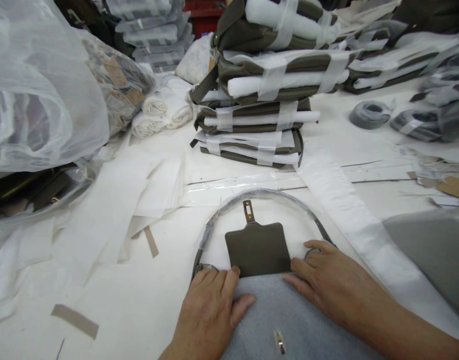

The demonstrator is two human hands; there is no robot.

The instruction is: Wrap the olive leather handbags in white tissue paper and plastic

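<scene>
A grey-blue bag body (267,310) lies on the white table, a small metal fitting (279,343) on its face. Beyond its upper edge extends a dark olive flap (258,250) with a metal-ended tab (248,211). The plastic-wrapped handle (248,194) arches around the flap. My left hand (210,310) is closed on the bag's upper left edge, its thumb on the grey-blue face. At the upper right edge my right hand (319,275) grips the bag near the handle's end, fingers curled. The fingertips of both hands are beside the flap's base.
Wrapped olive bags (259,120) are stacked at the back centre. White paper sheets (105,215) and a large plastic bag (38,90) lie left. Grey rolled strips (371,114) sit at the back right; a long white strip (349,215) and a grey sheet (435,255) lie right.
</scene>
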